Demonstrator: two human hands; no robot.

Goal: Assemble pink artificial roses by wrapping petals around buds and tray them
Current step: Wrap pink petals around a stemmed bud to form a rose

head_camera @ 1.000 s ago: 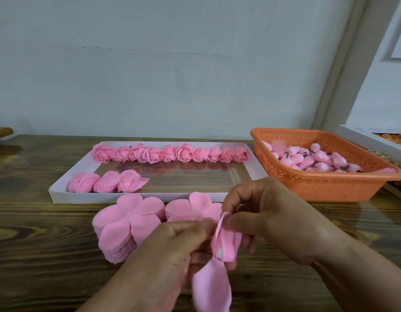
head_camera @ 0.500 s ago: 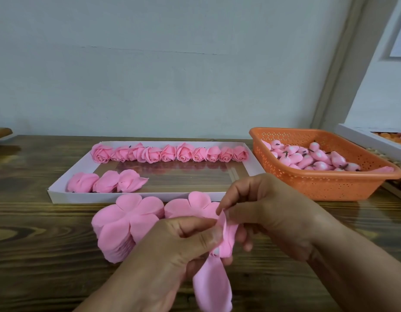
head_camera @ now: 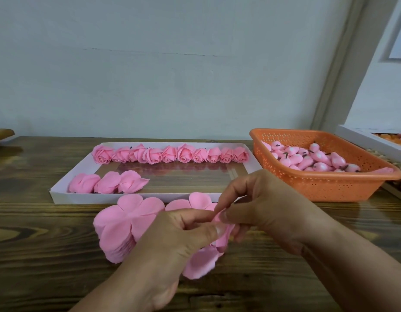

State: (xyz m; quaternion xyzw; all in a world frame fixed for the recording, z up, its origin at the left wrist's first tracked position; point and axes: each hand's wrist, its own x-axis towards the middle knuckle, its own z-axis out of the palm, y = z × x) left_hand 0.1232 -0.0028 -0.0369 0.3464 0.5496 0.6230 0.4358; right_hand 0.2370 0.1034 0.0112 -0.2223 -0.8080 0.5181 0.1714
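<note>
Up close, both hands work one rose: the left hand (head_camera: pixel 186 230) pinches the petal piece (head_camera: pixel 201 262) in its grip, and the right hand (head_camera: pixel 260 210) pinches the same piece at its top, above the dark, knotty wooden bench (head_camera: pixel 37 255). Two petal stacks (head_camera: pixel 125 224) lie just behind. Beyond them a white tray (head_camera: pixel 87 198) holds roses (head_camera: pixel 170 154) along its far side. An orange basket (head_camera: pixel 307 188) of buds (head_camera: pixel 312 159) stands right, before a pale wall (head_camera: pixel 172 75).
</note>
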